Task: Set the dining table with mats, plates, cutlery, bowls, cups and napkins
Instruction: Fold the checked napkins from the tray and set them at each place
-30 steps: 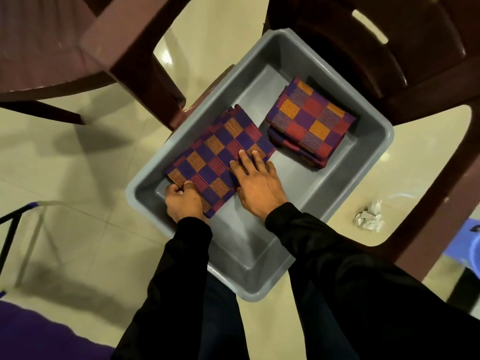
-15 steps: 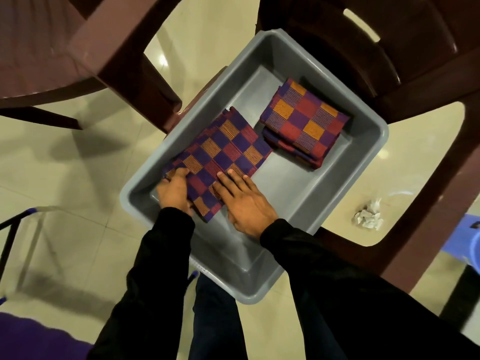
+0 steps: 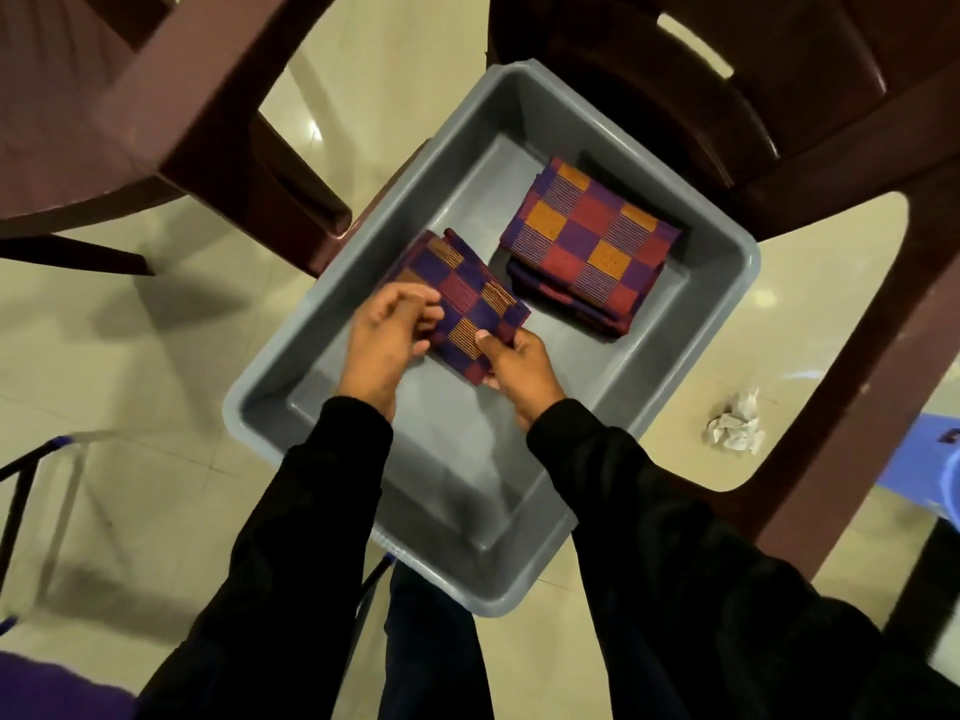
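A grey plastic tub [image 3: 727,298] sits on a brown chair below me. Inside it, a folded checkered cloth [image 3: 467,298] in purple, red and orange is lifted off the tub floor. My left hand [image 3: 387,335] holds its left edge with curled fingers. My right hand [image 3: 519,363] pinches its near right corner between thumb and fingers. A stack of folded checkered cloths [image 3: 589,241] of the same pattern lies at the tub's far right.
Brown plastic chairs [image 3: 779,96] and a chair arm [image 3: 182,101] crowd the far side. A crumpled white paper [image 3: 735,423] lies on the tiled floor at right. A blue object [image 3: 935,459] shows at the right edge, a dark metal frame [image 3: 15,491] at left.
The cloth lay flat in the tub under both my hands. It is now folded smaller and raised, with both hands gripping its edges. The view has moved closer to the tub.
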